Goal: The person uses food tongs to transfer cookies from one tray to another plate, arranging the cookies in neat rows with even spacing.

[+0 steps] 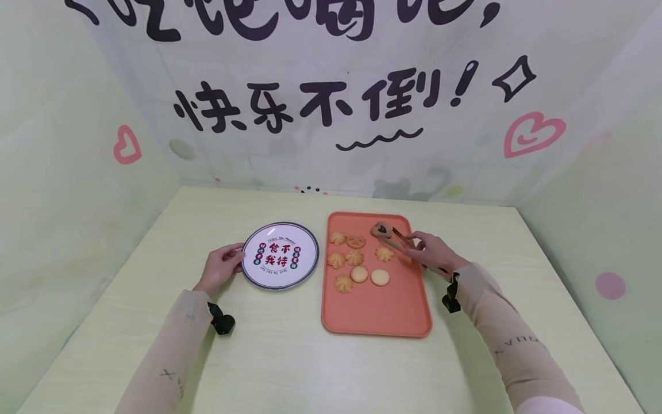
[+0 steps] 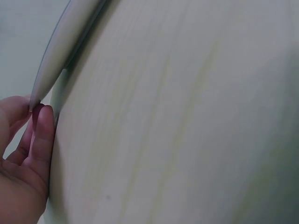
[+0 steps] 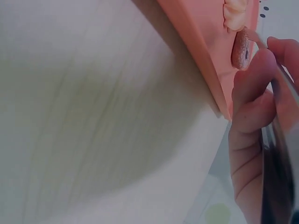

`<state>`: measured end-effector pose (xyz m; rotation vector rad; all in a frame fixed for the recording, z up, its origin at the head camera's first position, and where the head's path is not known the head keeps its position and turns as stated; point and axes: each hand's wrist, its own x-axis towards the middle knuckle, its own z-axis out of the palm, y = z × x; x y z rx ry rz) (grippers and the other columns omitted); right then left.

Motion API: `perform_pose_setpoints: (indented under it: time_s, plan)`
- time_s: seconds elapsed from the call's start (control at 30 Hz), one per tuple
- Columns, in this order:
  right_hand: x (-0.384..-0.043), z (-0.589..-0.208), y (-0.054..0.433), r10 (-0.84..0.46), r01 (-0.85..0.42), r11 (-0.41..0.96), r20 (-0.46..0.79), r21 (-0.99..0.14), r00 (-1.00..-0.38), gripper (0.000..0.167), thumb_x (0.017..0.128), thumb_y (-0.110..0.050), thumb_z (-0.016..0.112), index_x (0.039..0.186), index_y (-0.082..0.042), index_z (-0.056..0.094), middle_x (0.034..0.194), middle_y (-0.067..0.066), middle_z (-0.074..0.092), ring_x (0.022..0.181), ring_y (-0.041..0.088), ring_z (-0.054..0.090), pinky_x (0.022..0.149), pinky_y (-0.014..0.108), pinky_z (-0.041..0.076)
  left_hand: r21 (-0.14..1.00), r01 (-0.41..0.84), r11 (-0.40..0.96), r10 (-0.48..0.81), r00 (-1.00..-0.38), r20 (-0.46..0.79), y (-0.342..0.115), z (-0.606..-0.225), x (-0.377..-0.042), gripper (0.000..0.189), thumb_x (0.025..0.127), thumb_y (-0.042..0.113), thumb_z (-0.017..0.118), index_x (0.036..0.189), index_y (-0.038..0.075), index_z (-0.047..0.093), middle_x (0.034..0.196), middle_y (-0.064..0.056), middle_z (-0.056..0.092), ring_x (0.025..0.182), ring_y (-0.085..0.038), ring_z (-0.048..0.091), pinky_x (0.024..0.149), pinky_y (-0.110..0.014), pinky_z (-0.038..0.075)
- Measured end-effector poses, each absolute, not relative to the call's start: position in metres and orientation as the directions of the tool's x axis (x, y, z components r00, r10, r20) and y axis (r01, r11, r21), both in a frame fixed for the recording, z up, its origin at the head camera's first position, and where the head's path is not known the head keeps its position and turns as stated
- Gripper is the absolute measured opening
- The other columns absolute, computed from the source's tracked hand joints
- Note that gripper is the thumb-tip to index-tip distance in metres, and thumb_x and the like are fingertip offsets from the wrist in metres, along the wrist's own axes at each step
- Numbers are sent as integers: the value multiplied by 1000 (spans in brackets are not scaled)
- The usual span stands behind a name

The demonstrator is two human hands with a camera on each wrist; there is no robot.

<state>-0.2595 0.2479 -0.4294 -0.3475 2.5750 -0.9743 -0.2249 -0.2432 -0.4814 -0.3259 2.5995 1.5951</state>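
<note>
My left hand (image 1: 222, 266) pinches the left rim of a round white plate (image 1: 258, 230) with a dark blue edge and printed characters. In the left wrist view, thumb and fingers meet at the rim of the plate (image 2: 58, 51), which is tilted up on that side. My right hand (image 1: 431, 251) grips metal tongs (image 1: 389, 242) over the right side of an orange tray (image 1: 377, 316). The tong tips are around a brown cookie with a dark heart centre (image 1: 381, 229), near the tray's back edge. In the right wrist view, one toothed tip lies against this cookie (image 3: 240, 50).
Several cookies lie on the tray: flower-shaped ones (image 1: 343, 283), round pale ones (image 1: 380, 278) and a smiley one (image 1: 355, 241). The light wooden table (image 1: 269, 356) is bordered by a lettered back wall (image 1: 289, 161) and side walls. A black wrist camera (image 1: 222, 319) sits on the left sleeve.
</note>
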Motion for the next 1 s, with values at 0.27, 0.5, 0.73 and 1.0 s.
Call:
perform_pose_setpoints:
  time_s: [0.27, 0.5, 0.73, 1.0]
  plan:
    - [-266, -433, 242, -357, -141, 754, -221, -641, -908, 56, 87, -35, 54, 132, -7, 36, 83, 13, 54, 60, 21, 53, 56, 32, 44, 880, -212, 425, -131, -976, -172, -243, -482, -225, 40, 90, 19, 51, 129, 8, 46, 105, -15, 51, 84, -21, 54, 67, -19, 51]
    - [-271, -428, 233, -350, -125, 750, -230, -650, -908, 57, 85, -35, 56, 132, -9, 36, 88, 14, 50, 70, 22, 49, 59, 32, 43, 879, -211, 428, -141, -976, -166, -243, -483, -224, 39, 90, 19, 51, 128, 8, 47, 104, -14, 51, 84, -21, 54, 67, -19, 50]
    - [-274, -423, 229, -379, -166, 758, -218, -631, -899, 56, 86, -33, 56, 133, -9, 37, 89, 12, 52, 72, 21, 50, 60, 32, 43, 868, -219, 446, -147, -974, -170, -244, -484, -224, 40, 91, 21, 51, 129, 9, 46, 104, -14, 51, 83, -20, 54, 66, -18, 50]
    - [-277, -423, 229, -398, -204, 740, -174, -640, -901, 52, 87, -29, 57, 129, -3, 43, 82, 11, 54, 64, 20, 47, 53, 31, 41, 870, -202, 450, -137, -978, -156, -245, -485, -225, 41, 90, 21, 51, 129, 9, 46, 105, -14, 51, 84, -20, 54, 67, -18, 50]
